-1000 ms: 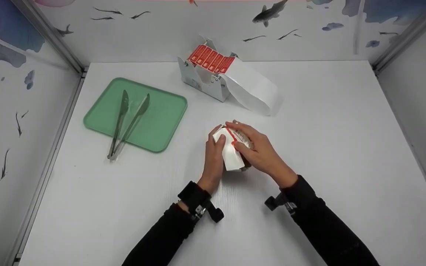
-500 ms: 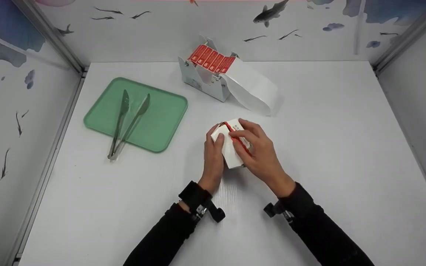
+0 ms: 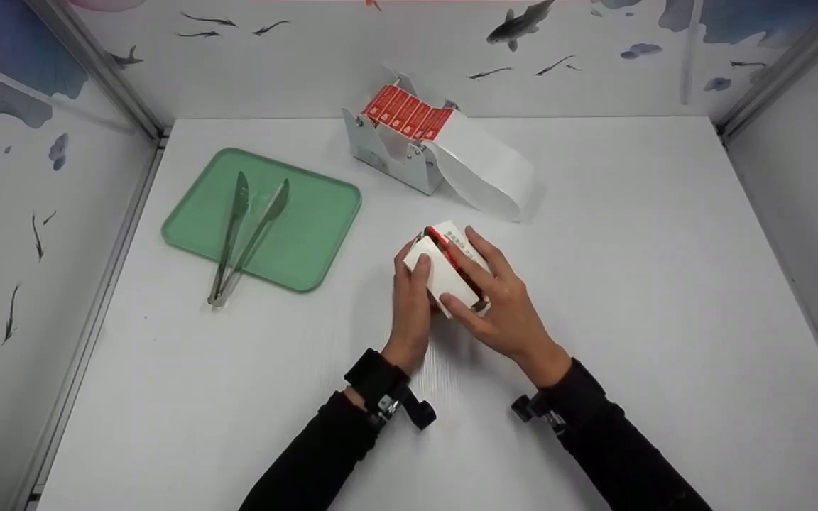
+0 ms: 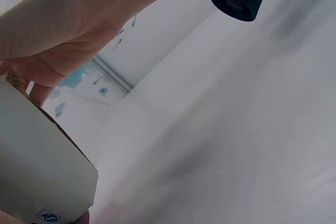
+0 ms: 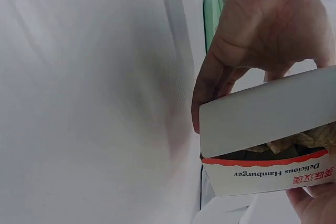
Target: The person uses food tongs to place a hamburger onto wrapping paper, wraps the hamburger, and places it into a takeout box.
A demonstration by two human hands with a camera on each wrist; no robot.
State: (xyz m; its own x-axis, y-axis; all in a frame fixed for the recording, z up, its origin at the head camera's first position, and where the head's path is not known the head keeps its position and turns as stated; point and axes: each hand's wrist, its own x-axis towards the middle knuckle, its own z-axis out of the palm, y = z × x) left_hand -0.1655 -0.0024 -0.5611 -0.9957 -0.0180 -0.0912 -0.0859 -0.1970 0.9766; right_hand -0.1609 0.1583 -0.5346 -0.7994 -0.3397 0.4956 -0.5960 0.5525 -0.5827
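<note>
A white cardboard hamburger box point(image 3: 446, 277) with a red scalloped edge is held above the middle of the table. My left hand point(image 3: 411, 306) grips its left side, thumb on the white top panel. Over the right part spreads my right hand point(image 3: 512, 312): the index lies along the red edge, the thumb touches the near end of the panel, and the middle finger reaches the printed flap. In the right wrist view, crumpled brown wrapping point(image 5: 299, 142) shows in a gap above the side printed "Delicious Hamburger". The left wrist view shows the box's plain white side point(image 4: 37, 156).
At the left lies a green tray point(image 3: 309, 234), with metal tongs point(image 3: 228, 241) across it and hanging over its front edge. A metal dispenser point(image 3: 395, 167) with red labels point(image 3: 405, 113) stands at the back. Its white strip point(image 3: 491, 170) curls down onto the table.
My right hand has shifted from grasping the box's right side to pinching at the red edge, then spread its fingers over it. The printed flap now shows more; the left hand keeps its hold.
</note>
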